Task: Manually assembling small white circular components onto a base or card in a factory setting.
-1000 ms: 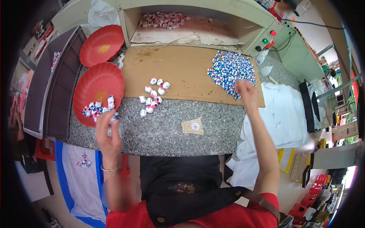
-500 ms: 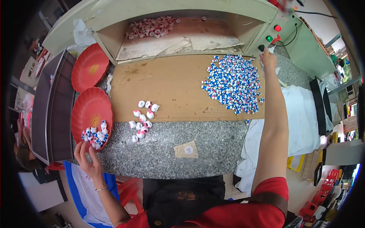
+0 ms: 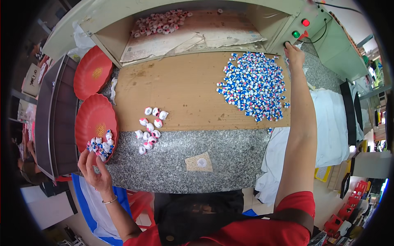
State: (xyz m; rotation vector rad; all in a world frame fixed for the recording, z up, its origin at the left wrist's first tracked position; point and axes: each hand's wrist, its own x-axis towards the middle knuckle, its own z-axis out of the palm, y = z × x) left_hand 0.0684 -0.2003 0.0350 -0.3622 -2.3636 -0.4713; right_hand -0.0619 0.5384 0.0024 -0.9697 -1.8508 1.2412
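My right hand (image 3: 294, 56) reaches out at the far right, its fingers closed on a black knob (image 3: 286, 43) on the booth's control panel. At the near left, my left hand (image 3: 96, 172) rests by the near rim of a red scalloped plate (image 3: 91, 115), fingers bent and apart. In that plate lie white rounded pieces and small blue-and-white pieces (image 3: 100, 146). Several white-and-pink rounded pieces (image 3: 157, 123) are scattered just right of the plate. A large heap of small blue-and-white pieces (image 3: 254, 86) covers the right part of a cardboard sheet (image 3: 176, 86).
Inside the booth (image 3: 193, 37) sits a pile of pink-and-white pieces (image 3: 162, 22). Red and green lights (image 3: 301, 28) are above the knob. A second red plate (image 3: 92, 76) and a dark tray (image 3: 55, 119) stand left; white cloth (image 3: 330, 127) lies right. A tan patch (image 3: 199, 162) is on the granite.
The view has shifted slightly. My right hand stays at the knob, its wrist a little more bent. My left hand remains by the plate's near rim.
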